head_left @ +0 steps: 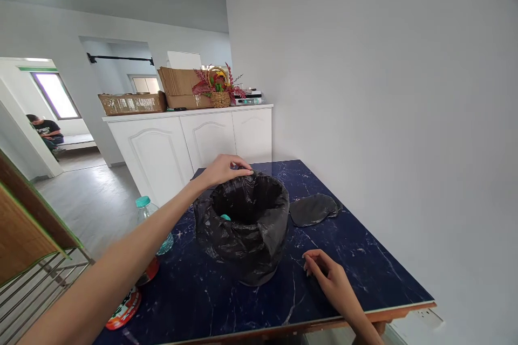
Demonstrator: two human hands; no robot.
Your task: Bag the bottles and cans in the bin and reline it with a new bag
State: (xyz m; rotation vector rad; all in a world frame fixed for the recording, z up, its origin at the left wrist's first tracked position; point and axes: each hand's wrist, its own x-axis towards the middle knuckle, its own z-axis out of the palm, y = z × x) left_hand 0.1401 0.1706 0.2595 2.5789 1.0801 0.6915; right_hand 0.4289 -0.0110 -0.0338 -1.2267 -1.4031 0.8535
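Observation:
A small bin lined with a black plastic bag [246,232] stands in the middle of a dark blue marble-patterned table [356,259]. A teal object shows inside it. My left hand [224,168] reaches over the bin's far rim, its fingers pinched on the edge of the bag. On the tabletop to the right of the bin rests my right hand [327,276], fingers curled down and holding nothing that I can see. A folded black bag [313,209] lies flat on the table beyond it.
A plastic bottle with a teal cap [150,221] and a red-labelled one lie at the table's left edge. A white wall runs along the right. Behind stand white cabinets [190,140] with cardboard boxes and a flower basket [219,89]. A person sits far left.

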